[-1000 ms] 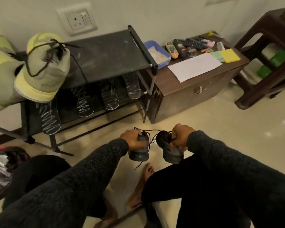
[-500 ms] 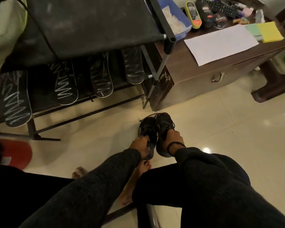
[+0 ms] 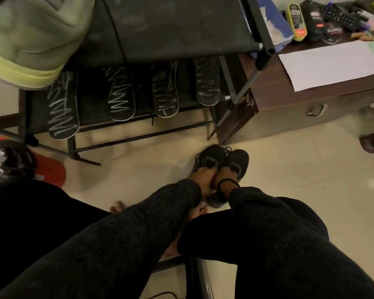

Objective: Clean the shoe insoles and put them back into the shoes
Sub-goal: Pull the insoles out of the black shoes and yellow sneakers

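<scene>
While both black shoes (image 3: 222, 162) sit side by side on the tile floor (image 3: 289, 169) at frame centre, each hand grips one at the collar. Risk, as a judgement: the insoles (image 3: 121, 98) are well apart from the shoes, four of them leaning on the lower tier of the shoe rack (image 3: 181, 29) in the upper middle, so a left/right mix-up or a wrong-pair match is possible on refit; the chalky scribble marks on them may also rub off onto hands or sleeves. Loose laces (image 3: 227, 150) could snag when letting go. Left hand (image 3: 201, 176): fingers curled tight over the left shoe's opening, grasping it. Right hand (image 3: 225, 175): fingers closed round the right shoe's collar, fingertips hidden inside, band at the wrist. A green shoe (image 3: 30, 39) sits on the rack's top, upper left.
</scene>
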Demonstrator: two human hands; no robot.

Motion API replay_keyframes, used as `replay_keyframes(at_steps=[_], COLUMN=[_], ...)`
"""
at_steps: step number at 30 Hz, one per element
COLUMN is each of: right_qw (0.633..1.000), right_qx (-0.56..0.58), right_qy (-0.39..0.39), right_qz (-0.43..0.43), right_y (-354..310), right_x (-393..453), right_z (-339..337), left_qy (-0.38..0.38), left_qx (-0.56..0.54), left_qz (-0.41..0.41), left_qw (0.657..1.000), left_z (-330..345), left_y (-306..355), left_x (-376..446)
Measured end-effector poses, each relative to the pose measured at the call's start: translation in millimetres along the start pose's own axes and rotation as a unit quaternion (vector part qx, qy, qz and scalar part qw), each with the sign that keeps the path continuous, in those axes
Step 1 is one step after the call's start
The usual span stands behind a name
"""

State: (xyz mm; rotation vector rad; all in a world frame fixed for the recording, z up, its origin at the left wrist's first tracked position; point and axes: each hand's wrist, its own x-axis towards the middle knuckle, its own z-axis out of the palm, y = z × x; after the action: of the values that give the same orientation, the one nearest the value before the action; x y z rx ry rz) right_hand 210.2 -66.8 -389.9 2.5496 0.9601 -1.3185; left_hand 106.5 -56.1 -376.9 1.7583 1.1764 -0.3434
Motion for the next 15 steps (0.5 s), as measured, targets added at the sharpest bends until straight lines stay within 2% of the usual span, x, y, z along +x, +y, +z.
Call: replay_keyframes(at_steps=[5, 12, 15], right_qw=[0.997, 0.970, 0.960], right_qx=[0.047, 0.194, 0.193], right_qy=[0.030, -0.059, -0.065], right_qz=[-0.062, -0.133, -0.194], right_y=[-55, -132, -152], right_x=[-46, -137, -188], right_z=[-9, -19, -32], left_qy=[0.071, 0.220, 0.246], left_qx=[0.049, 0.081, 0.132], left_qz=[0.006, 0.016, 0.031], left_qw=[0.996, 0.972, 0.960], left_z=[-57, -122, -150], left_y=[-2, -25, -27], left_x=[-50, -166, -215])
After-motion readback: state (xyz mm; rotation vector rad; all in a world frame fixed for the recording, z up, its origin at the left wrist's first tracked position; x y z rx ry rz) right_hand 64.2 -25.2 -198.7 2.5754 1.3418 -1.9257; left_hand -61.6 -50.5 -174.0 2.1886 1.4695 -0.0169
